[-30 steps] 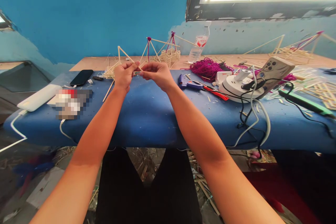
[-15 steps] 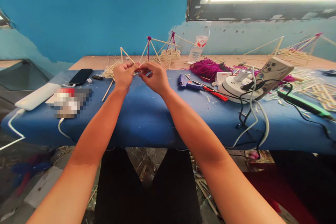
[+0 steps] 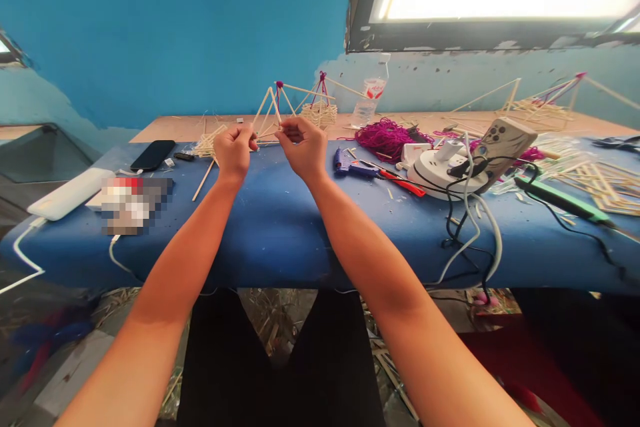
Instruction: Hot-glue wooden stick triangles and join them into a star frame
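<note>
Two thin wooden sticks (image 3: 263,104) meet at a raised point, like an upside-down V. My left hand (image 3: 234,152) is closed on the lower end of the left stick. The right stick's lower end is pinched between the thumb and fingers of my right hand (image 3: 304,147). Just behind them stands a stick frame (image 3: 305,89) with purple yarn (image 3: 279,85) tied at its peak. Farther back, a stack of sticks (image 3: 320,113) sits under another yarn-tied peak. Loose sticks (image 3: 210,142) lie beside my left hand.
Rightward are a blue glue gun (image 3: 363,170), red-handled pliers (image 3: 405,183), a purple yarn pile (image 3: 385,137), a white power hub (image 3: 437,173), a propped phone (image 3: 507,147) and a green cutter (image 3: 563,199). A bottle (image 3: 367,103) stands behind. Leftward lie a black phone (image 3: 153,155) and white power bank (image 3: 73,193).
My hands have moved apart from where they met. The joined sticks now stand between them, their peak shifted right from over my left hand. The view has tilted slightly.
</note>
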### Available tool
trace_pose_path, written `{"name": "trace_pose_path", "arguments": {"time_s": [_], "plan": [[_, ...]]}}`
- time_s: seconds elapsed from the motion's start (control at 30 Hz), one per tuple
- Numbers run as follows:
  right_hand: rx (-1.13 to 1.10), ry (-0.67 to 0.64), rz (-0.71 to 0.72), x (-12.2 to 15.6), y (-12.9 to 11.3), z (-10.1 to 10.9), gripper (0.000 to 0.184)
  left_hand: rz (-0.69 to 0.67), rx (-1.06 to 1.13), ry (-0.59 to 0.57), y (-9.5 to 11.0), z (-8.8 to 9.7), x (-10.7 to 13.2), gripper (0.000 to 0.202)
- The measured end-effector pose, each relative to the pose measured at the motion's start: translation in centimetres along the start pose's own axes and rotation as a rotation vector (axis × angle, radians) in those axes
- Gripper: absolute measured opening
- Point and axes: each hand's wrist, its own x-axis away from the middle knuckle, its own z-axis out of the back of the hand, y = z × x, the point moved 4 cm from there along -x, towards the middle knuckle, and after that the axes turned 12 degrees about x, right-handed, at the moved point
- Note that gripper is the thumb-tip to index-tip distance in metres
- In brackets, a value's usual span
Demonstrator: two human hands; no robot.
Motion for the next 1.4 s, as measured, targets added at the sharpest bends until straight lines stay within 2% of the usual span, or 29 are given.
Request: {"name": "trace_pose_path", "arguments": {"time_s": [0.1, 0.17, 0.3, 0.4, 0.5, 0.63, 0.8, 0.9, 1.17, 1.4], "plan": [[-0.141, 0.025, -0.095, -0.1, 0.2, 0.0, 0.015, 0.201, 0.073, -0.161, -0.5, -1.0, 0.9, 0.034], [-0.238, 0.019, -0.143, -0.1, 0.2, -0.1, 0.023, 0.317, 0.181, -0.226, -0.7, -1.4, 1.4, 0.030], [-0.311, -0.024, -0.203, 0.1, 0.1, -0.6, 0.035, 0.407, 0.393, -0.210, -0.5, -1.4, 1.4, 0.025], [-0.298, -0.045, -0.206, 0.3, -0.1, -0.8, 0.037, 0.436, 0.452, -0.160, -0.5, -1.2, 1.1, 0.020], [-0.301, -0.073, -0.198, 0.5, -0.3, -0.9, 0.040, 0.417, 0.452, -0.127, -0.5, -1.2, 1.0, 0.018], [-0.369, -0.098, -0.183, 0.4, -0.7, -0.8, 0.042, 0.291, 0.393, -0.112, -0.1, -1.0, 0.9, 0.020], [-0.398, -0.157, -0.314, 0.2, -0.1, -0.8, 0.041, 0.201, 0.368, -0.125, 0.1, -0.9, 0.8, 0.020], [-0.436, -0.187, -0.373, 0.2, 0.3, -0.9, 0.041, 0.180, 0.359, -0.148, 0.2, -1.0, 0.9, 0.017], [-0.429, -0.213, -0.405, 0.2, 0.8, -0.8, 0.036, 0.173, 0.323, -0.139, 0.7, -1.1, 1.2, 0.008], [-0.515, -0.220, -0.448, 0.1, 0.8, -1.0, 0.036, 0.178, 0.376, -0.103, 0.3, -0.9, 0.9, 0.015]]}}
